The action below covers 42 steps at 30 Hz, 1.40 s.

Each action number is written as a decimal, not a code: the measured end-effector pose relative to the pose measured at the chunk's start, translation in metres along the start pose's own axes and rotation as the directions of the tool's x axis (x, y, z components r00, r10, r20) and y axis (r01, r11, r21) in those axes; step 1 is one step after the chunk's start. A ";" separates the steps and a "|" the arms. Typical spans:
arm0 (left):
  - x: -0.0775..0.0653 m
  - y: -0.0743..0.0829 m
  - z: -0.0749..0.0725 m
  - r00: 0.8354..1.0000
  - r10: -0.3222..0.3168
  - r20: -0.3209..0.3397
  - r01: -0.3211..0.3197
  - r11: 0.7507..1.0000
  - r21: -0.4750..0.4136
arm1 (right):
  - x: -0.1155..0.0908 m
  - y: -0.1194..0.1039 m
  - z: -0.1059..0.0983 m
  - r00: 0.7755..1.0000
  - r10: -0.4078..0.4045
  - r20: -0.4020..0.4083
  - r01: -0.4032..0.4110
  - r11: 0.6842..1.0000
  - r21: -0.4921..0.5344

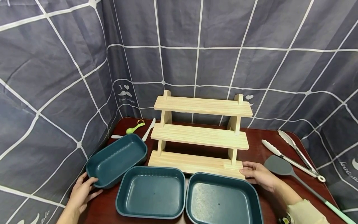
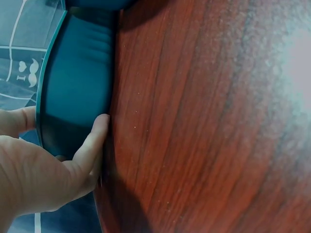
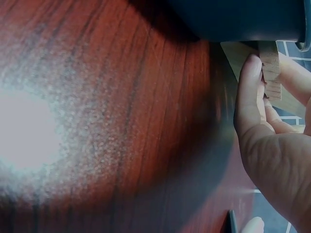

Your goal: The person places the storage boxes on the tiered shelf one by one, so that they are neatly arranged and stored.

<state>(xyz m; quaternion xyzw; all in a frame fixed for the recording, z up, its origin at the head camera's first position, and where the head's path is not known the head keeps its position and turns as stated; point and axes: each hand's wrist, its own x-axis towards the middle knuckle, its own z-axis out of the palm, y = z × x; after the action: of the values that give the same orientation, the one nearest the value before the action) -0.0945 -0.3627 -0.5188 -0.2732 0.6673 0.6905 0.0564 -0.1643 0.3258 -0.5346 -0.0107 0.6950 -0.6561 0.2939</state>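
**Three blue bins in front of a stepped wooden shelf; both hands holding**

Surroundings, L to R. Grey gridded curtain (image 1: 218, 68) on left, back and right of the red-brown table (image 2: 204, 116). Back left: a white handle (image 1: 116, 136) partly hidden by the left bin (image 1: 117, 158), then a green spoon (image 1: 134, 128) and a white knife (image 1: 149, 129). Wooden shelf (image 1: 199, 136) stands mid-table, three steps; from my head view the two front bins mask part of its lowest edge. Past the right hand (image 1: 261, 175) I log a grey spatula (image 1: 278, 165), then tongs (image 1: 298, 165), arms spread.

Containers, L to R. Left bin: slanted, near end gripped by the left hand (image 1: 79, 193); I cannot tell whether its base lies flat. Middle bin (image 1: 153, 194): inner floor visible to me. Right bin (image 1: 221, 202): just beside it, floor likewise visible. Right hand pinches the lowest step's right end.
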 end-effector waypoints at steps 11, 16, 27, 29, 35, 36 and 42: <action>0.001 -0.001 0.001 0.999 0.016 -0.052 -0.016 1.000 -0.006 | 0.000 0.001 0.000 1.000 -0.002 -0.005 0.002 1.000 -0.002; 0.000 -0.002 0.000 0.998 0.011 -0.061 -0.013 0.999 -0.034 | 0.000 0.001 0.000 1.000 -0.002 -0.005 0.002 1.000 -0.007; -0.003 -0.004 -0.002 0.997 0.007 -0.076 -0.013 0.997 -0.079 | 0.001 0.002 0.000 1.000 0.010 -0.012 -0.010 1.000 -0.009; -0.004 -0.003 -0.001 0.997 0.008 -0.080 -0.015 0.996 -0.086 | 0.001 0.002 0.000 1.000 0.008 -0.010 -0.008 1.000 -0.009; -0.010 0.004 0.001 0.998 0.002 -0.064 -0.009 0.994 -0.106 | 0.001 0.003 0.000 1.000 0.001 -0.013 -0.001 1.000 0.004; -0.010 0.005 0.002 0.998 0.001 -0.060 -0.007 0.994 -0.111 | 0.001 0.004 -0.001 1.000 -0.003 -0.011 0.003 1.000 0.006; -0.016 0.013 0.005 0.999 0.005 -0.048 -0.010 0.993 -0.120 | 0.000 0.005 -0.002 1.000 -0.017 -0.007 0.017 1.000 0.014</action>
<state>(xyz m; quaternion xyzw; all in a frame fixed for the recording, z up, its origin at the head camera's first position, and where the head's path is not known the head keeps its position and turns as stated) -0.0886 -0.3548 -0.5006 -0.2901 0.6267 0.7229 0.0212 -0.1633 0.3280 -0.5395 -0.0122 0.6913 -0.6635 0.2858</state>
